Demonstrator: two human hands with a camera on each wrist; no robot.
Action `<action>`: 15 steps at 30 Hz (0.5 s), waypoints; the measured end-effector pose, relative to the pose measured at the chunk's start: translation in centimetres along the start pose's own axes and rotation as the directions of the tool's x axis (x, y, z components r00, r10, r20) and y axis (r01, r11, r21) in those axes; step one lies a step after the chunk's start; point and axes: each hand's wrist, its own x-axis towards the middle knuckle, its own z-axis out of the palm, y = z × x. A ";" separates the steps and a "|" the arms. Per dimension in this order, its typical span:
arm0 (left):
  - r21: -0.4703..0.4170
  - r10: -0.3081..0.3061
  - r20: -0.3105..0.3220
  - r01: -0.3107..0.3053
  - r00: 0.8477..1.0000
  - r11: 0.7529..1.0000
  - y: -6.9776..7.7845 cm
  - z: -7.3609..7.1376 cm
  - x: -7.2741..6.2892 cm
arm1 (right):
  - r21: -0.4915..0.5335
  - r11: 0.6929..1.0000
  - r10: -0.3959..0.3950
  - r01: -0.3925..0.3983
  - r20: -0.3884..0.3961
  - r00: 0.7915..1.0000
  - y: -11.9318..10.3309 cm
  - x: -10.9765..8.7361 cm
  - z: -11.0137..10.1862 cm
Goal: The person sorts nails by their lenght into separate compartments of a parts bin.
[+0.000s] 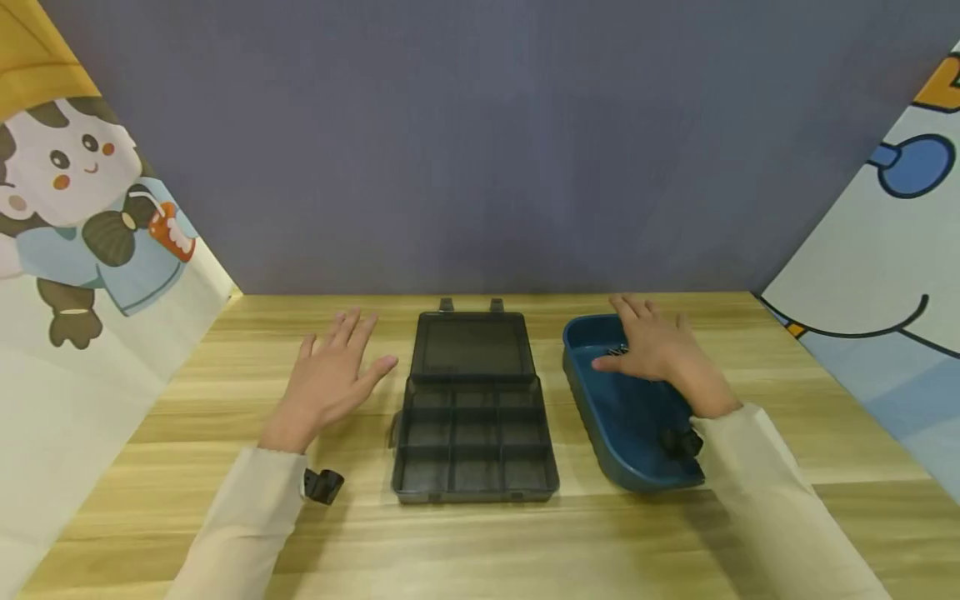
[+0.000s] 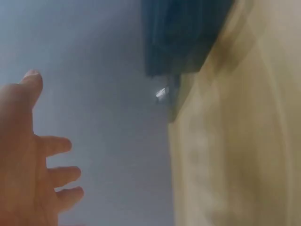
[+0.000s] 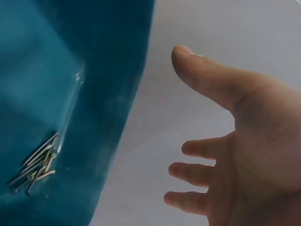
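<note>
Fingers spread, my left hand [image 1: 324,385] hovers over the wood table to the left of a dark translucent compartment box [image 1: 476,454], holding nothing. The box's lid [image 1: 474,346] lies folded back toward the wall, and its divided compartments face up. My right hand [image 1: 656,350], also with fingers extended and holding nothing, is over the far right part of a blue oval-ended tray [image 1: 600,400]. Inside that tray, in the right wrist view, lies a small pile of thin metal pins that look like nails or screws [image 3: 37,165]; the hand partly hides them in the head view.
A grey wall panel [image 1: 495,150] rises behind the table [image 1: 480,550]. Printed cartoon panels stand on the left [image 1: 97,208] and right [image 1: 862,275]. A small black camera [image 1: 322,486] is strapped at the left wrist, another [image 1: 681,443] at the right.
</note>
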 end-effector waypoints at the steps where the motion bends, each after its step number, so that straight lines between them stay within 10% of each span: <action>1: -0.023 0.015 0.004 -0.015 1.000 1.000 0.0 0.2 0.1 | -0.001 1.000 -0.006 0.006 0.007 1.000 0.2 0.2 -0.1; 6: -0.222 0.096 0.045 -0.084 0.994 0.971 -0.1 1.8 0.2 | 0.046 0.998 -0.048 0.045 0.059 0.997 1.0 0.8 -0.2; 15: -0.614 0.202 0.073 -0.116 0.977 0.781 1.0 3.9 0.5 | 0.117 0.988 -0.118 0.096 0.199 0.973 2.5 2.5 0.7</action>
